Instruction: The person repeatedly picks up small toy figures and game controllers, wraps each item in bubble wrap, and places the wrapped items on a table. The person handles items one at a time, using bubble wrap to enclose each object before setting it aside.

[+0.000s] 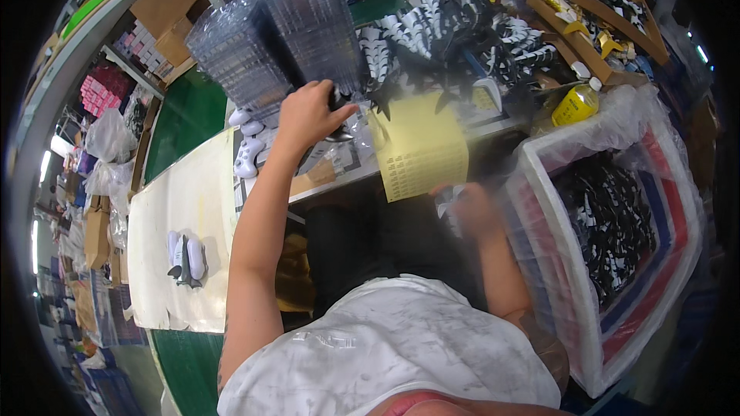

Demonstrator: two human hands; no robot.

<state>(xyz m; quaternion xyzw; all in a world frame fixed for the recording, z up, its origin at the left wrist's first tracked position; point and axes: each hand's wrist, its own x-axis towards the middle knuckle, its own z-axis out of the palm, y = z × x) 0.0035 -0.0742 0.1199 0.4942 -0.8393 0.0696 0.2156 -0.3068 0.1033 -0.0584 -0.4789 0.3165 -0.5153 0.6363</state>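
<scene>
My left hand (315,112) is at the front of the stacks of clear plastic trays (277,29), closed around a dark, shiny piece that is partly hidden by my fingers. My right hand (477,211) is blurred, low beside the bin, and holds a small white and grey piece (448,208). Between the hands a yellow sheet of printed labels (425,150) hangs over the table's edge. White game controllers (247,156) lie left of my left forearm. Many black and white shark-like figures (430,29) are heaped behind the sheet. One grey figure (184,263) lies with white pieces on the pale board.
A plastic-lined bin (543,231) filled with black and white pieces stands at my right. Near its back corner is a yellow bottle (577,104). Cardboard trays (578,34) hold gold and black pieces. A pale board (173,202) rests over the green surface at left.
</scene>
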